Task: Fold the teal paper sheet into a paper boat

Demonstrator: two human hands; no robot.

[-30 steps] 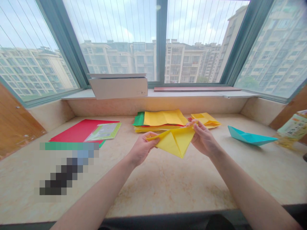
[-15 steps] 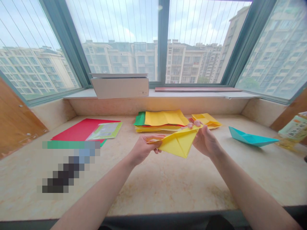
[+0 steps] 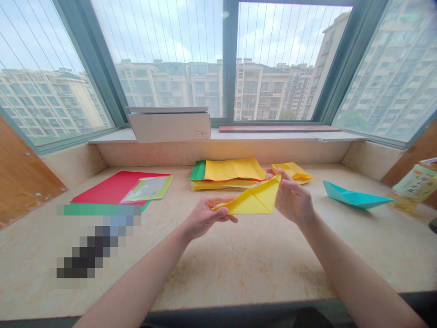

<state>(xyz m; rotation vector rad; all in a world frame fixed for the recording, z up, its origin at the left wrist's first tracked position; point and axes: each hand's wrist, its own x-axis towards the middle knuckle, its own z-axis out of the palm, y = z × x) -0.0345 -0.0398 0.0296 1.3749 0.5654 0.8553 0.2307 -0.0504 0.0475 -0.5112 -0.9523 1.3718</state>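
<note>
A folded piece of yellow paper point(image 3: 256, 199), with a visible crease, is held in the air above the counter. My left hand point(image 3: 208, 215) pinches its left corner between thumb and fingers. At the upper right corner my right hand point(image 3: 294, 197) grips it, the fingertips partly hidden behind the paper. Just behind lies a stack of yellow and green paper point(image 3: 232, 169), with some red showing at its edge. Partly behind my right hand is another folded yellow paper piece point(image 3: 294, 171). A turquoise paper boat point(image 3: 357, 196) rests on the counter to the right.
Red sheets point(image 3: 105, 187) lie at the left with a clear packet point(image 3: 148, 188) on top and green paper point(image 3: 102, 209) at their near edge. A pixelated dark patch covers the counter there. A white box point(image 3: 170, 126) stands on the sill; a bottle point(image 3: 416, 184) is far right.
The yellow paper has turned between my hands, its lower edge now nearly level instead of pointing down. My right fingers have shifted at its upper corner. The view has moved slightly.
</note>
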